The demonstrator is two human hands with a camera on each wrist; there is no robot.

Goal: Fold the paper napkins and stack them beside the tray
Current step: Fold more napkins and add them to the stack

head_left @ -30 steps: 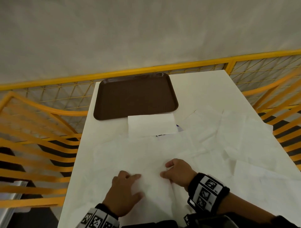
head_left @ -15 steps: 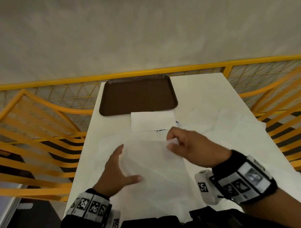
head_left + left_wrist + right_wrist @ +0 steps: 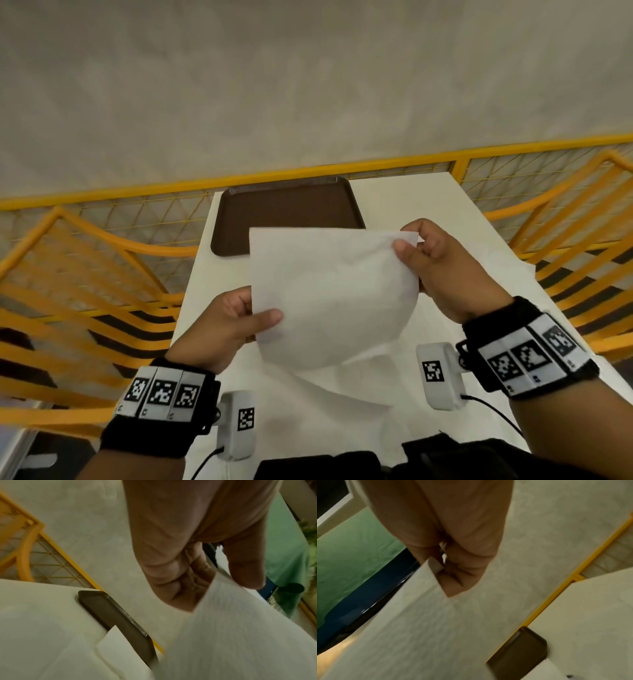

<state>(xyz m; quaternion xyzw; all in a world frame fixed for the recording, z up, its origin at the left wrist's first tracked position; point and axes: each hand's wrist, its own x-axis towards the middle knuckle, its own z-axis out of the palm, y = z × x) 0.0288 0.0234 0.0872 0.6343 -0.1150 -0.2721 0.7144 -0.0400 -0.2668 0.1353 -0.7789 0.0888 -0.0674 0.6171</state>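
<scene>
**Both hands pinching one napkin aloft**

Head view: left hand (image 3: 228,323) and right hand (image 3: 436,265) pinch a napkin (image 3: 330,294) above the table (image 3: 411,202), hiding part of the tray (image 3: 287,205).

Wrist views: blurred; a folded napkin (image 3: 118,647) lies beside the tray.

We saw a white table (image 3: 407,202) set against a yellow mesh railing (image 3: 113,226) that ran behind it and along both sides. A pale grey wall (image 3: 308,85) rose beyond. Green cloth (image 3: 351,545) showed at one edge of the right wrist view.
</scene>
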